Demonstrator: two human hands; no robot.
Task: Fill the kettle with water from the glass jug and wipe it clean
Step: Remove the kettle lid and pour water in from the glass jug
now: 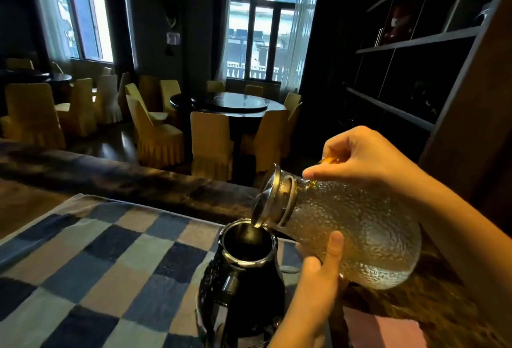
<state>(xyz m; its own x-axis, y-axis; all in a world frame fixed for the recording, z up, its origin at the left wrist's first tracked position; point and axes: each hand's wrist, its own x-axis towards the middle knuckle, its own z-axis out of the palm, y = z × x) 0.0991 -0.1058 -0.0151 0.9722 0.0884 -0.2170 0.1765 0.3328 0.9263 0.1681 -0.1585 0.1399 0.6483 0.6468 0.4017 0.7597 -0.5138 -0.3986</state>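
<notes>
Keep the right hand (363, 159) gripping the glass jug (357, 228) handle, left hand (318, 272) cupping its base; centre the spout over the kettle (241, 286) mouth.

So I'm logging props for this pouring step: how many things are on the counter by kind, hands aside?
Glass jug: 1, tilted over the kettle
Black kettle: 1, lid off
Checked cloth: 1, under the kettle
Pink cloth: 1
Total: 4
</notes>
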